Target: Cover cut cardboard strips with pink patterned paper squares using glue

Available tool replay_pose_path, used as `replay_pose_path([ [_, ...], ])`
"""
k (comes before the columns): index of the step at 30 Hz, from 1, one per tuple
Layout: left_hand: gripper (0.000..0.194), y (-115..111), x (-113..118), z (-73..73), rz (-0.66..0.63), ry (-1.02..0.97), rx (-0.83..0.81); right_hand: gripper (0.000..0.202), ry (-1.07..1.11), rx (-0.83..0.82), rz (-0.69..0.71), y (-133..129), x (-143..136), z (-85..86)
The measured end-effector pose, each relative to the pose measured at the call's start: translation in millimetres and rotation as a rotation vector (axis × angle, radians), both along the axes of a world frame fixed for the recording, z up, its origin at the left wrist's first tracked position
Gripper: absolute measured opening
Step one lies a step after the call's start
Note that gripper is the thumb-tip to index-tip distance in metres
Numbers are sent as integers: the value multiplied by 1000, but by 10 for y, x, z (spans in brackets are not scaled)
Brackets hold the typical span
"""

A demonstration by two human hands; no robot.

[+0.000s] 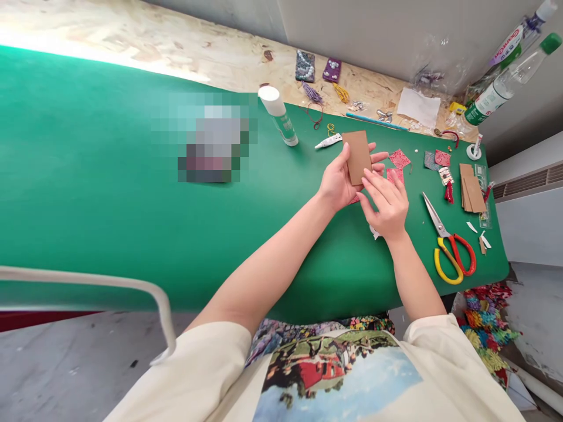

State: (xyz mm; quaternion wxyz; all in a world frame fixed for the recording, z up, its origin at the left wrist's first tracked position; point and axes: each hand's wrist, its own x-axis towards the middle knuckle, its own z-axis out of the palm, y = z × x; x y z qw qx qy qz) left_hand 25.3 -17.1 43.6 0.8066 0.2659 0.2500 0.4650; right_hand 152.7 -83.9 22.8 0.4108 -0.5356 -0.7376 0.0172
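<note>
A brown rectangular cardboard piece [357, 157] lies across my left hand [338, 180], with the thumb on its left edge and the fingers reaching out behind it. My right hand [387, 205] is beside its lower right corner, fingers stretched and thumb apart; the fingertips appear to touch the corner. Red patterned fabric pieces [399, 159] lie just past my hands, partly covered by them. Under my right hand a bit of white material [375, 232] shows, mostly hidden. A small white tube [329, 142] rests to the left of the cardboard.
Scissors [449, 246] with red and yellow handles lie right of my right arm. Further right are stacked cardboard strips [472, 190]. A white-capped glue bottle [281, 120] stands on the green mat [109, 176]. Decorated pouches [305, 65] and a plastic bottle [501, 94] are at the back.
</note>
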Motion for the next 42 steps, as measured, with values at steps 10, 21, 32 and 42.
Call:
replay_pose_path([
  [10,70,21,4,-6,-113,43,-111,36,590,-59,-179,11,102,112],
  [21,62,-135,171,-38,-187,-15,-100,57,742,-219,-255,130,-23,72],
  [32,46,-120,158,-140,-215,-9,-163,43,767,-234,-245,86,44,62],
  [42,43,-157,139,-36,-272,45,-64,40,891,-175,-272,101,92,190],
])
